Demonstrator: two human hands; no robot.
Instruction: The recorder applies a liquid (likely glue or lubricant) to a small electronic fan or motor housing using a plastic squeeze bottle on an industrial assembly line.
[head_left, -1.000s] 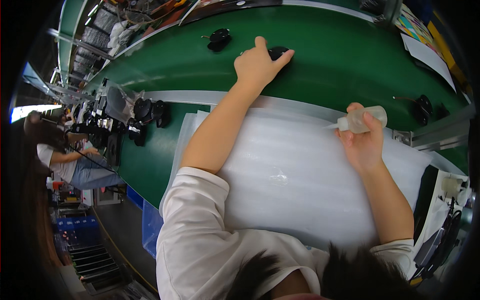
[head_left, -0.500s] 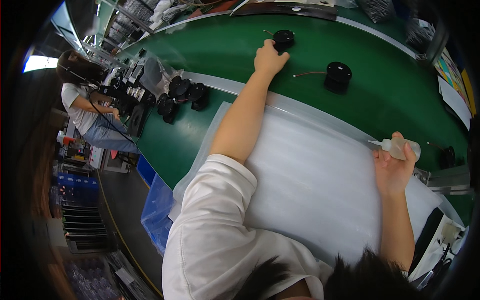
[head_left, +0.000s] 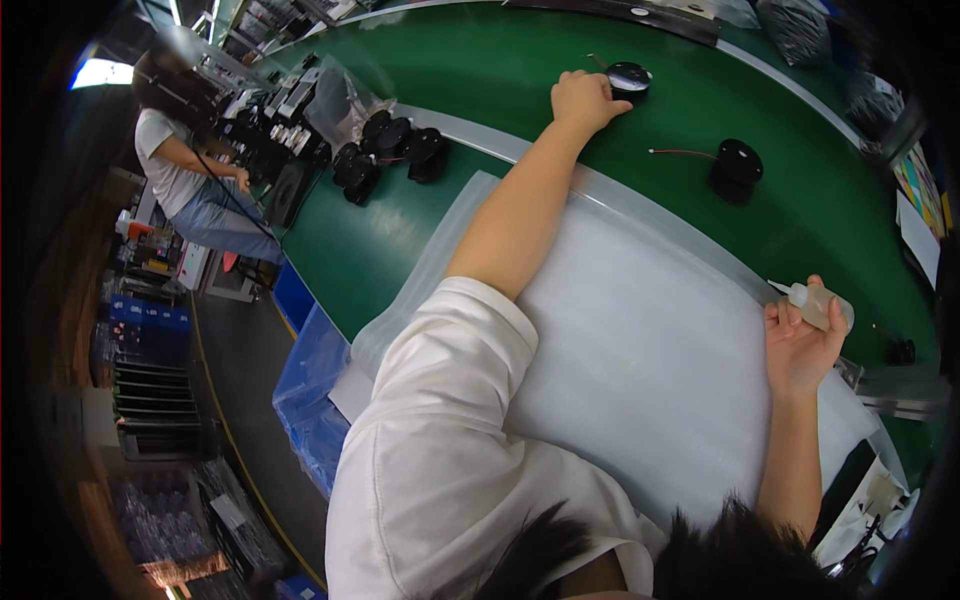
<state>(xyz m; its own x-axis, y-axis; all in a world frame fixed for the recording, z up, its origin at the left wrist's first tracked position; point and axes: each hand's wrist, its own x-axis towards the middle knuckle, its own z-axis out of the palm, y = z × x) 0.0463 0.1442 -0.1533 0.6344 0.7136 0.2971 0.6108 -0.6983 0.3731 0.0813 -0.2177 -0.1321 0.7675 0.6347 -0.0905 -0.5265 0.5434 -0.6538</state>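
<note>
At the far side of the green bench, my left hand point(head_left: 588, 103) is closed at the near-left edge of a black round part point(head_left: 629, 79) with a short thin wire. Its thumb and forefinger pinch that edge; the other fingers are curled and partly hidden. Out to the right, my right hand point(head_left: 803, 340) holds a small translucent squeeze bottle point(head_left: 826, 306), its thin nozzle pointing left. Between the hands stands a second black round part point(head_left: 737, 170), a thin red wire running left from it. Another small black part point(head_left: 903, 351) lies beyond the bottle.
White foam sheeting point(head_left: 640, 350) covers the near bench. Several black round parts point(head_left: 388, 150) cluster at the left beside a clear plastic bag point(head_left: 340, 105). A metal rail point(head_left: 910, 392) crosses at right. A co-worker point(head_left: 185, 160) sits at far left; a blue lined bin point(head_left: 312, 390) stands below the bench.
The whole view has shifted, so the bench things sit farther right. My left hand's fingers have curled in at the part's edge. The bottle in my right hand has tilted, its base lower.
</note>
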